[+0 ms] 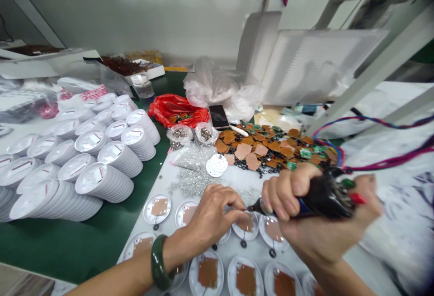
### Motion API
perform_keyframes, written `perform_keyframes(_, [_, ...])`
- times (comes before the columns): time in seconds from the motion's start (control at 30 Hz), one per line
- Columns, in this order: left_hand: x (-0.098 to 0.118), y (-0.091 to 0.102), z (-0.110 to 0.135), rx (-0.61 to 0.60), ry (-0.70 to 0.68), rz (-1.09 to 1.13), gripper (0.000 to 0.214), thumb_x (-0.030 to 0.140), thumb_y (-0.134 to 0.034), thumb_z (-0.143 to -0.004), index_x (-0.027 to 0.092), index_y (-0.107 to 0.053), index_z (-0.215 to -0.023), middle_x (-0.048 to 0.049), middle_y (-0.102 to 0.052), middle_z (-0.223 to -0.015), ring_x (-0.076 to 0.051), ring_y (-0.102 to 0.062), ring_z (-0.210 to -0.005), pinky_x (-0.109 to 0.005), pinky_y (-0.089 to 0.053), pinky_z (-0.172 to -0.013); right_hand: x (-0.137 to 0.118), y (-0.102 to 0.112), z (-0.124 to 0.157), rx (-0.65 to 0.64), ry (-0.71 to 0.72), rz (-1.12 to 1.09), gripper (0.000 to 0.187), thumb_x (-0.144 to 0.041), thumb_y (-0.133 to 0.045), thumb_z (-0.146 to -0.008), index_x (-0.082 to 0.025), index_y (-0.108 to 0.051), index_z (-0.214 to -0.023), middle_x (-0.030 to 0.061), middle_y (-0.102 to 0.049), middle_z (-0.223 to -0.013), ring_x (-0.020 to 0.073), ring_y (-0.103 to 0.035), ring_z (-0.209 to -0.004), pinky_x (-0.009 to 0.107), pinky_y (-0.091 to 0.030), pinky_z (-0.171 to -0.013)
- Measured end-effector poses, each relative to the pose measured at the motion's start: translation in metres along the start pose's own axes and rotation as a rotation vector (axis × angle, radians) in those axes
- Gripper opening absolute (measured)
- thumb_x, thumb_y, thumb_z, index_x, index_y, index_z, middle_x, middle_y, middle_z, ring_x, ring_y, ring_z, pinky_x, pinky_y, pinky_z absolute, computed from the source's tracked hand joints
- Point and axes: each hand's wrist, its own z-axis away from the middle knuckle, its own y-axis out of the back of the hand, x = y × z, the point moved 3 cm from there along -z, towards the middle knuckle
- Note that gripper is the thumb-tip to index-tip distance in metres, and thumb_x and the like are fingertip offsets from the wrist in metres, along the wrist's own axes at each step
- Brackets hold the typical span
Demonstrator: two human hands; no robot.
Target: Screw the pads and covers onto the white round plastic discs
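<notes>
My right hand is closed around a black electric screwdriver, held level with its bit pointing left. My left hand, with a green bangle on the wrist, pinches its fingertips together right at the bit's tip; what they hold is too small to name. Both hands hover over a round white disc with a brown circuit board. Several more such discs lie in rows around it on the white sheet.
Tilted stacks of white round covers fill the green mat on the left. A heap of small screws, a pile of brown boards, a phone, a red bag and coloured cables lie beyond.
</notes>
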Motion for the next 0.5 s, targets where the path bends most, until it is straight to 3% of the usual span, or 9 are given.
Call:
perform_keyframes(0.1, [0.008,-0.003,0.003,-0.009,0.038,0.121,0.023,0.005,-0.085,-0.076,0.021,-0.071,-0.068,0.0047,-0.077,-0.079,-0.016,-0.07,-0.08,-0.036,-0.043,-0.09,-0.006,0.001,0.006,-0.008,-0.026,-0.005,0.058,-0.071,-0.051,-0.086,-0.021,-0.064,-0.06,-0.0026,-0.047,-0.042,0.0123,-0.043,-0.035,0.027,-0.039,-0.04])
perform_keyframes(0.27, [0.02,-0.014,0.016,-0.029,-0.013,0.308,0.021,0.004,-0.08,-0.083,0.024,-0.078,-0.076,0.005,-0.079,-0.083,-0.015,-0.072,-0.084,-0.032,-0.045,-0.089,-0.024,0.006,0.017,0.023,-0.074,-0.009,0.059,-0.071,-0.047,-0.087,-0.021,-0.061,-0.059,-0.0038,-0.044,-0.041,0.0113,-0.04,-0.033,0.028,-0.038,-0.039])
perform_keyframes(0.5, [0.035,-0.052,0.045,-0.042,0.041,0.331,0.017,0.013,-0.088,-0.076,0.025,-0.076,-0.071,0.0049,-0.077,-0.077,-0.017,-0.07,-0.081,-0.031,-0.049,-0.08,-0.053,0.029,0.052,0.015,-0.149,0.001,0.067,-0.077,-0.034,-0.089,-0.024,-0.063,-0.062,-0.0039,-0.037,-0.04,0.0118,-0.036,-0.032,0.03,-0.038,-0.04])
